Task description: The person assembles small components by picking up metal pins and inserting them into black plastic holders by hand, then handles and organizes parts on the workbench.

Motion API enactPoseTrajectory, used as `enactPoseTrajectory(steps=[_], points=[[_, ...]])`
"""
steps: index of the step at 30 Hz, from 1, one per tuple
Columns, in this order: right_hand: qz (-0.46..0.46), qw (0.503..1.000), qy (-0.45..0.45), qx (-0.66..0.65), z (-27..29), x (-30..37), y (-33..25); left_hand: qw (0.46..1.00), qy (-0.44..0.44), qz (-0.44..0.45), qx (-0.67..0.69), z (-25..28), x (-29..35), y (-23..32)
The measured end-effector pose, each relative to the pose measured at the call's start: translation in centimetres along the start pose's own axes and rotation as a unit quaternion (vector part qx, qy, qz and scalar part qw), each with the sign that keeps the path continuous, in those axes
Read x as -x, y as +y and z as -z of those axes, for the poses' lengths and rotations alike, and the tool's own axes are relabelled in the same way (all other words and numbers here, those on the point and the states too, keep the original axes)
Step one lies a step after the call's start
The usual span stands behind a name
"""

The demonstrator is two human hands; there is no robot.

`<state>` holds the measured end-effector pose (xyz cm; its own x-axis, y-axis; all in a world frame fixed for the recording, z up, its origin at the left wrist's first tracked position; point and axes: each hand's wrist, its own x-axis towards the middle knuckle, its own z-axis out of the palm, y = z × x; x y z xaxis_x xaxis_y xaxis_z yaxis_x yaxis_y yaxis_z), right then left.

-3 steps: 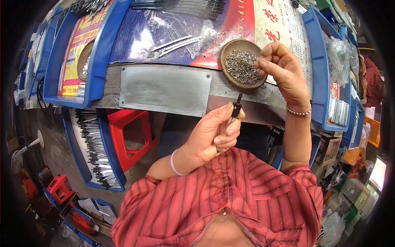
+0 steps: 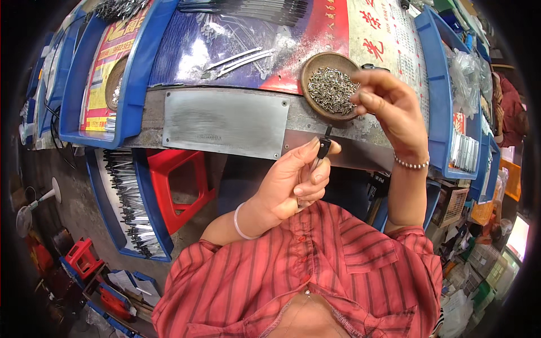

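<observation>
"Grip, left hand (image 2: 287, 185)?"
"Closed on black-tipped piece (image 2: 323, 149); long axis runs toward wooden bowl (image 2: 329, 58), tip just short of it."
"Right hand (image 2: 397, 112)?"
"Nearer metal pins (image 2: 329, 90) in bowl; pinch narrow, cannot tell whether loaded."

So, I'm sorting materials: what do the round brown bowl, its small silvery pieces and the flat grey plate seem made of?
Round brown bowl: perhaps wood, matt, from its warm brown rim.
Small silvery pieces: likely metal, shiny, given bright glints.
Flat grey plate: apparently metal, brushed, showing fine streaks.
</observation>
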<state>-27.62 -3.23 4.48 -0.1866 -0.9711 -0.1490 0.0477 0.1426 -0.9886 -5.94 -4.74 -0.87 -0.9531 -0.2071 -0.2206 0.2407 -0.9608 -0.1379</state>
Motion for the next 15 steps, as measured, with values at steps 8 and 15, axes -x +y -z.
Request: enactPoseTrajectory(steps=[8, 15], points=[[0.0, 0.998, 0.021, -0.064, -3.8, 4.9, -0.3, 1.0, -0.005, 0.0, -0.001, -0.2, -0.6, -0.4], [0.102, 0.992, 0.062, 0.034, -5.3, 6.3, 1.2, 0.999, 0.003, -0.031, -0.025, -0.5, -0.6, -0.8]])
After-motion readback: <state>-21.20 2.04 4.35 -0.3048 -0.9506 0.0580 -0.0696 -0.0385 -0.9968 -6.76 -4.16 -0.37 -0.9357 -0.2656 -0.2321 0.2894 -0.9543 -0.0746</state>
